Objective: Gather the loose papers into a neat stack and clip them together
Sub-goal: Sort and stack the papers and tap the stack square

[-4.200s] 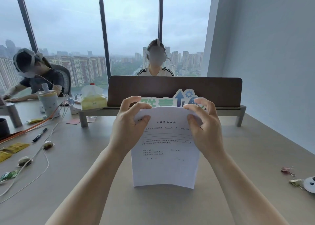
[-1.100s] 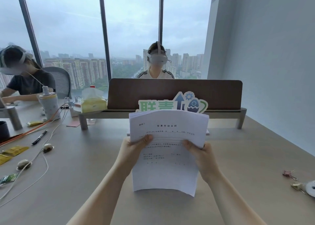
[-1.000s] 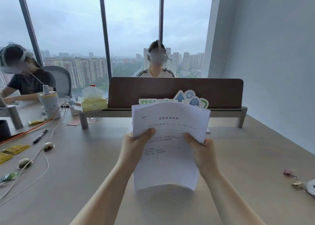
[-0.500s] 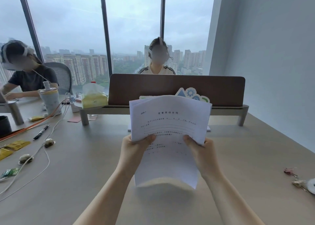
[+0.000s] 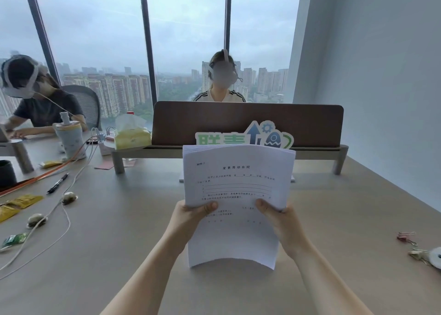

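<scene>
- Held upright over the surface, near the front edge: paper stack, printed side facing the camera, bottom edge bowed in an arch just above or on the surface; cannot tell whether touching.
- Gripping the stack's left side at mid-height: left hand, thumb across the front sheet, remaining fingers curled behind the sheets.
- Gripping the right side at the same height: right hand, thumb on the front, fingers clamped round the back of the stack.
- Lying well to the right on the surface: small binder clips, near a white round object at the frame edge.
- Strewn on the left: white cable, yellow packets, black pen.
- Farther back: low shelf with a brown divider panel, a green-and-blue cutout sign just behind the stack's top edge, a tissue pack at the shelf's left end.
- Beyond the divider and at far left: two seated people wearing headsets, before tall windows.
</scene>
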The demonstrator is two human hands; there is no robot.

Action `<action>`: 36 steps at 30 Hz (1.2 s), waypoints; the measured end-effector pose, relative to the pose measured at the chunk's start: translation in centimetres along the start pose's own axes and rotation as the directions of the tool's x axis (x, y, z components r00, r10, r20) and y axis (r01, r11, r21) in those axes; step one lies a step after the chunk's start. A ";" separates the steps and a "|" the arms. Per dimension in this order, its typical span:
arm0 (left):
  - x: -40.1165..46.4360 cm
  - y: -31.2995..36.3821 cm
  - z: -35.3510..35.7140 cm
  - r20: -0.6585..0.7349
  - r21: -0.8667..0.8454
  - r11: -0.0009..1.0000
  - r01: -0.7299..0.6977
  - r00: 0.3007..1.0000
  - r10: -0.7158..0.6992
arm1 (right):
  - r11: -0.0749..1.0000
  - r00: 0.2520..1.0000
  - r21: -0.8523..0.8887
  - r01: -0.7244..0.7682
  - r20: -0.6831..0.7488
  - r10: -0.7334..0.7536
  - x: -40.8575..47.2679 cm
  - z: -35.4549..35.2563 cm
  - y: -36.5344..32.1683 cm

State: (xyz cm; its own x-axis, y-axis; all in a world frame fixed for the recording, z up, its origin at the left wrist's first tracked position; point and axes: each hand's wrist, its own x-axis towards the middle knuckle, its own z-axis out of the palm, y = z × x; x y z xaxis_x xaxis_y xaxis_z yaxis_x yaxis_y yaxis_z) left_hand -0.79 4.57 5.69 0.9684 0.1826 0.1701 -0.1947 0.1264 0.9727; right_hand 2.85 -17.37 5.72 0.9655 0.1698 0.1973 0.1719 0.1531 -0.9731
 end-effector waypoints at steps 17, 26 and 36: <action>0.3 -1.7 1.2 -0.148 -0.020 1.000 -0.004 0.989 0.001 | 0.941 0.992 -0.338 -0.033 -0.124 -0.010 -0.6 0.0 1.5; 0.7 1.0 3.3 -0.059 -0.062 0.991 0.119 0.991 -0.122 | 1.000 1.000 -0.025 -0.018 -0.009 0.018 -0.7 -2.5 -3.2; -1.1 -3.1 5.6 0.078 -0.055 0.889 0.454 0.890 -0.449 | 0.980 0.979 -0.016 -0.200 -0.038 0.200 -1.7 -7.2 0.0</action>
State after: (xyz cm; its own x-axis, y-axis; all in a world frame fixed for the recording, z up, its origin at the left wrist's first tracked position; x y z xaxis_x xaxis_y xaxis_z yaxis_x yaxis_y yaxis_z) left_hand -0.44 -1.47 3.39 0.9615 0.0299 -0.2732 0.2576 0.2489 0.9337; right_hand 2.57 -24.65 4.50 0.9871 0.1599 -0.0054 -0.0217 0.1000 -0.9947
